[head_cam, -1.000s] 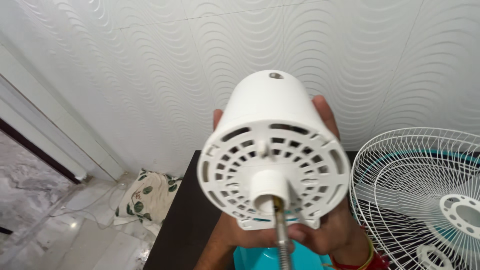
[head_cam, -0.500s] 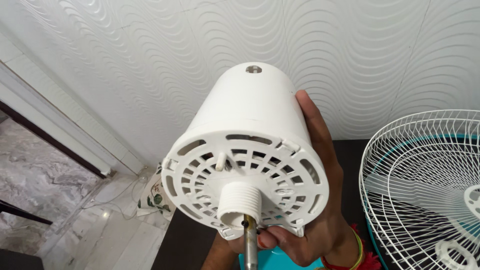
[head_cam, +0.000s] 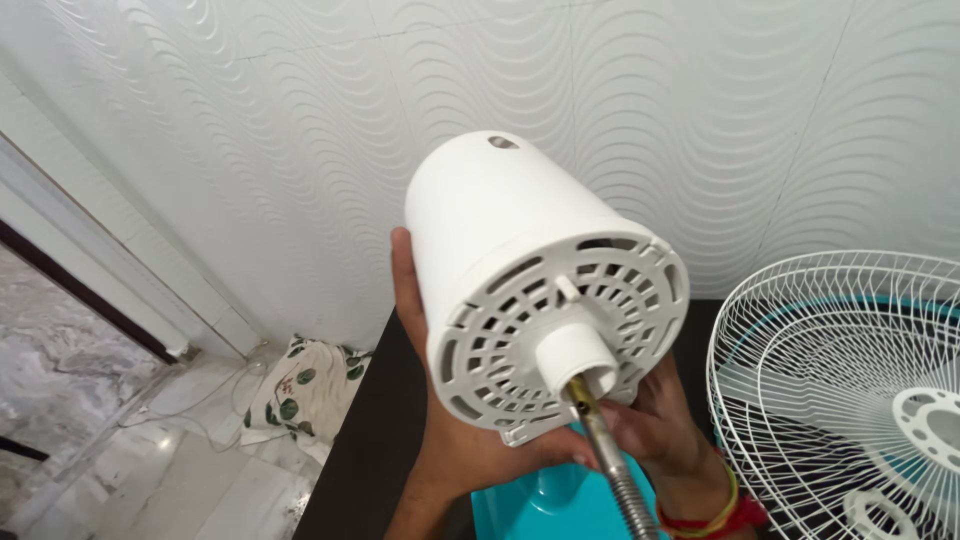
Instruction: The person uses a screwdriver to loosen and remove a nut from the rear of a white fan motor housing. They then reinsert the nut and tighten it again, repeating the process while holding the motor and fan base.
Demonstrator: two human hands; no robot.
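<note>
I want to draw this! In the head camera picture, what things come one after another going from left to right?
Leaf-patterned cloth → left hand → white fan motor housing → right hand → white wire fan grille.

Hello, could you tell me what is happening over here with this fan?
A person holds a white fan motor housing up in both hands, its vented face and metal shaft toward the camera. The left hand cups it from below and the side; the right hand grips under its front edge. A white wire fan guard lies to the right on the dark table.
</note>
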